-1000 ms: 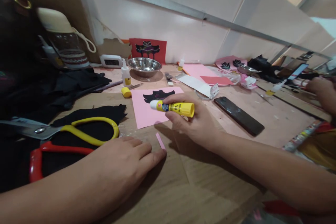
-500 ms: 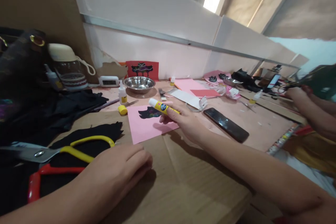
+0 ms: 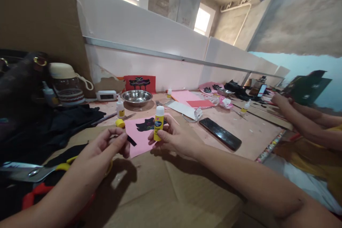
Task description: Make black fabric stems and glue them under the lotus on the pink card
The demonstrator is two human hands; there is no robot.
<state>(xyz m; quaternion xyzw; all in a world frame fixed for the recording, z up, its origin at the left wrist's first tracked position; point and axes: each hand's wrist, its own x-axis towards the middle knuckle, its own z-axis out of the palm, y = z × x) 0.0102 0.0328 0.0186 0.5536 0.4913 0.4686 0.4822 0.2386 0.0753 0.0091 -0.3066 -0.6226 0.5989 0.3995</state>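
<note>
Between the thumb and fingers of my left hand (image 3: 110, 146) is a small black strip (image 3: 131, 140), its free end pointing right. My right hand (image 3: 173, 133) grips a yellow glue stick (image 3: 158, 124) upright, its white glue end bare and facing up. Behind both hands lies a pink sheet (image 3: 130, 128) with a black cut-out shape (image 3: 144, 125) on it, partly hidden by the glue stick. The yellow cap (image 3: 120, 123) rests at the sheet's left corner. Under my left forearm are scissors (image 3: 33, 173) with yellow and red handles, partly covered.
A metal bowl (image 3: 137, 97) and a small glue bottle (image 3: 120, 107) stand behind the sheet. To the right lies a phone (image 3: 220, 133). Black fabric (image 3: 66, 119) and a lidded jar (image 3: 68, 83) are at left. Another person's arms (image 3: 301, 114) reach in at far right.
My left hand has risen from the cardboard and now holds a black strip. My right hand has turned the glue stick from lying sideways to upright. The camera view has tilted up.
</note>
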